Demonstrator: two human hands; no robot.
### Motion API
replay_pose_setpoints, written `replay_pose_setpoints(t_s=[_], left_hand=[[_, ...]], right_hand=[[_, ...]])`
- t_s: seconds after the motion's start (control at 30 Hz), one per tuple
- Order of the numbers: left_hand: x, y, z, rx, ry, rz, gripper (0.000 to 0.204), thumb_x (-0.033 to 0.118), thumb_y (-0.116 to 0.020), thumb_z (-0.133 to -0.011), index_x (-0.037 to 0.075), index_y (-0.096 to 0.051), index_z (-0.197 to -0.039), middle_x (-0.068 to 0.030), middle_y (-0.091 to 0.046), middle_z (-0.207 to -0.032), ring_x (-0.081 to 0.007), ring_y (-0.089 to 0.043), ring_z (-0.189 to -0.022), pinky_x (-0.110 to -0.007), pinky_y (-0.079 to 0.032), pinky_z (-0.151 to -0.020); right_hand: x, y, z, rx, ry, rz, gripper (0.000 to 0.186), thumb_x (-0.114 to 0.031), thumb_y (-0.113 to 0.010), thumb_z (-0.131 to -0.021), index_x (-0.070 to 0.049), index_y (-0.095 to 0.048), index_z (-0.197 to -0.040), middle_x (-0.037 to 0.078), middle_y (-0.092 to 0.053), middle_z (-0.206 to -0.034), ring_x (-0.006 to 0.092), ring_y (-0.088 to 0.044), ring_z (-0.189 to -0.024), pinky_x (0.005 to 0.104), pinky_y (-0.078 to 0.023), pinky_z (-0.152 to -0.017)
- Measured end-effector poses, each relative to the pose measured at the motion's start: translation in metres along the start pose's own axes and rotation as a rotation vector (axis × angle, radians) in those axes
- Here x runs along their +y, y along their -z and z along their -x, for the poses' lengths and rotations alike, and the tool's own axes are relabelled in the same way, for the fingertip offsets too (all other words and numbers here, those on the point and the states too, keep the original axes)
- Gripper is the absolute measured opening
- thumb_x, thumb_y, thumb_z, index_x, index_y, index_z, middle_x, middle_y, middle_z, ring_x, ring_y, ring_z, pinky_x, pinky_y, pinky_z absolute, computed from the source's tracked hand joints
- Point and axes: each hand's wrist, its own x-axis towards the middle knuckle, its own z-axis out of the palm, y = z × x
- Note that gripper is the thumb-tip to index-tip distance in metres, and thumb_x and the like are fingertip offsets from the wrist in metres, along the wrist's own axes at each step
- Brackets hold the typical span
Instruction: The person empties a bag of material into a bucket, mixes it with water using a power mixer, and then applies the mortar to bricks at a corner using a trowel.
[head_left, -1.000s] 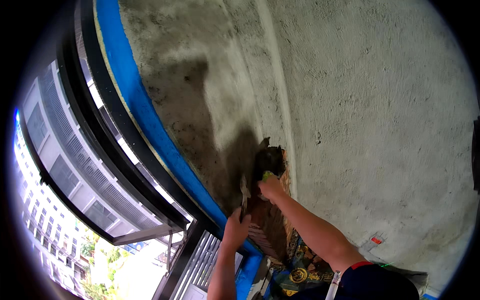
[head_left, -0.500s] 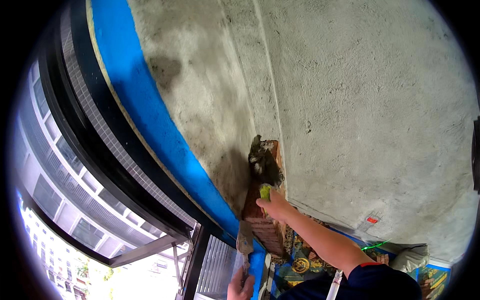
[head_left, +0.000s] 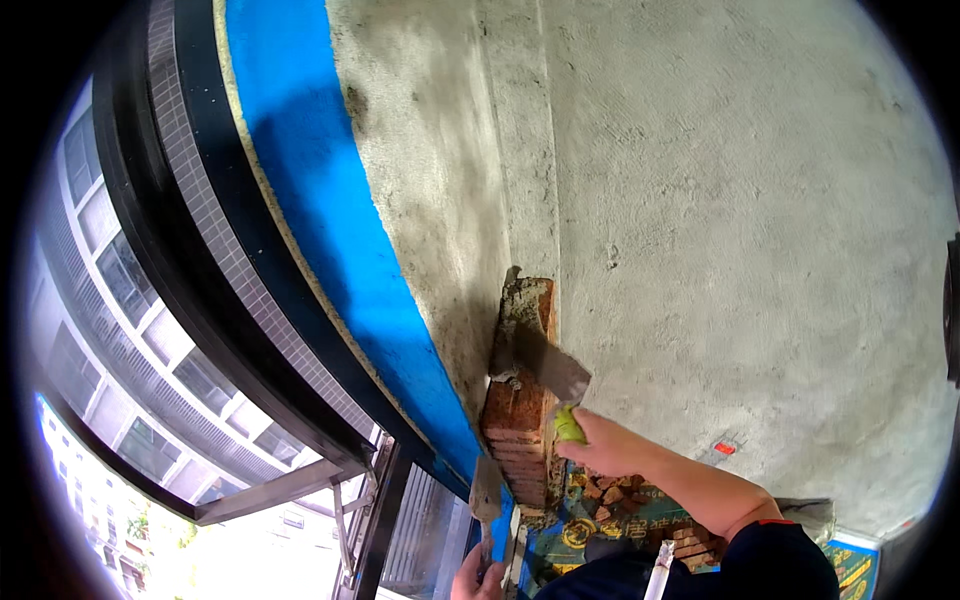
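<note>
My right hand is wrapped round the yellow-green handle of a broad-bladed masonry knife. Its flat grey blade reaches over the top of a narrow brick pier, which stands against the plastered wall. Grey mortar coats the far brick on that pier; whether the blade touches it I cannot tell. Low in front, my left hand grips a small trowel by the handle, its mortar-smeared blade pointing up beside the pier's near left side.
A rough cement wall rises on the right. At left, a blue-coated strip runs beside a dark window frame and an opened window sash. Broken bricks and stacked bricks lie on the green floor covering.
The mortar lump on the far brick now lies flatter. My right hand has drawn back and to the right, bringing the knife's blade into sight. My left hand still holds its trowel.
</note>
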Motion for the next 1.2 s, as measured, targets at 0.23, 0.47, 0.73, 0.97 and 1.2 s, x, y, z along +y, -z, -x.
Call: replay_pose_setpoints(t_s=[0.23,0.47,0.73,0.97,1.2], left_hand=[[-0.013,-0.006,0.009,0.062,0.037,-0.062,0.046,0.014,-0.051,-0.094,0.002,-0.046,-0.137,0.0053,-0.048,-0.07,-0.0043,-0.038,-0.053,-0.021,-0.032,-0.046],[0.02,-0.056,0.019,0.313,0.244,0.166,0.025,0.016,-0.053,-0.093,0.0,-0.058,-0.112,0.0033,-0.05,-0.07,-0.0058,-0.042,-0.056,-0.025,-0.033,-0.047],[0.016,-0.11,0.015,0.393,0.202,0.236,0.015,0.015,-0.054,-0.094,0.002,-0.06,-0.1,0.0045,-0.05,-0.069,-0.0048,-0.043,-0.059,-0.023,-0.033,-0.05],[0.045,-0.156,0.023,0.534,0.285,0.572,0.028,0.014,-0.052,-0.095,0.003,-0.054,-0.121,0.0053,-0.048,-0.068,-0.0059,-0.04,-0.051,-0.022,-0.032,-0.044],[0.08,-0.178,0.01,0.537,0.341,0.574,0.033,0.012,-0.051,-0.095,0.002,-0.051,-0.127,0.0045,-0.043,-0.066,-0.0051,-0.038,-0.052,-0.02,-0.031,-0.046]], right_hand=[[0.013,0.051,-0.031,-0.027,0.043,0.099,0.066,-0.034,-0.057,-0.093,0.013,-0.03,-0.131,0.023,-0.06,-0.098,0.0222,-0.064,-0.073,0.0366,-0.051,-0.063],[0.021,0.125,-0.056,-0.012,0.049,-0.213,0.047,-0.023,-0.058,-0.092,0.0,-0.04,-0.128,0.007,-0.053,-0.082,0.0146,-0.054,-0.067,0.0337,-0.05,-0.057],[0.032,0.205,-0.15,-0.01,-0.013,0.081,0.034,-0.02,-0.06,-0.085,0.004,-0.054,-0.107,0.01,-0.057,-0.07,0.0177,-0.055,-0.054,0.0342,-0.048,-0.049],[0.025,0.192,-0.113,-0.345,0.039,0.033,0.029,-0.022,-0.065,-0.087,0.002,-0.053,-0.099,0.008,-0.056,-0.068,0.0143,-0.056,-0.056,0.0327,-0.049,-0.049],[0.043,0.176,-0.078,-0.493,0.122,0.142,0.044,-0.022,-0.063,-0.09,0.005,-0.048,-0.122,0.006,-0.056,-0.068,0.0128,-0.056,-0.058,0.0306,-0.047,-0.051]])
